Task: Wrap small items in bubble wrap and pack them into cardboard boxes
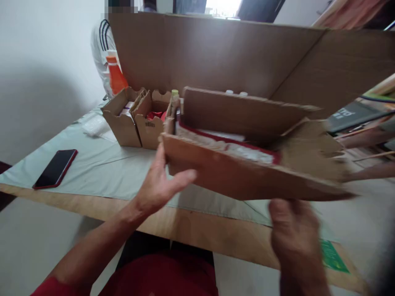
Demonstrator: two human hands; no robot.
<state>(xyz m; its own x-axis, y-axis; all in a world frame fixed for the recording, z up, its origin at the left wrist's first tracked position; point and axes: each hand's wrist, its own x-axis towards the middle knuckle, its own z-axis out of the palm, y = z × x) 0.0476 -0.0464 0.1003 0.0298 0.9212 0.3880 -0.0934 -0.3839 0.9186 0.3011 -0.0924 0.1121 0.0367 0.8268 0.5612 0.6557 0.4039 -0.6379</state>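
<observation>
A long open cardboard box (216, 172) is tilted, its right end lower, in front of me above the table. Inside it lie a red-edged item (262, 152) and whitish contents I cannot make out. My left hand (162, 181) grips the box's left end, the thumb along its front wall and the fingers partly hidden behind. Under the right part of the box, my right hand (294, 226) supports the lower edge with bent fingers, somewhat blurred by motion.
Two smaller cardboard boxes (121, 129) stand at the back left, near an orange bottle (116, 76). A phone (55, 168) lies on the clothed table (92, 172). A tall cardboard panel (216, 53) rises behind. Another person's forearm (370, 172) shows at the right.
</observation>
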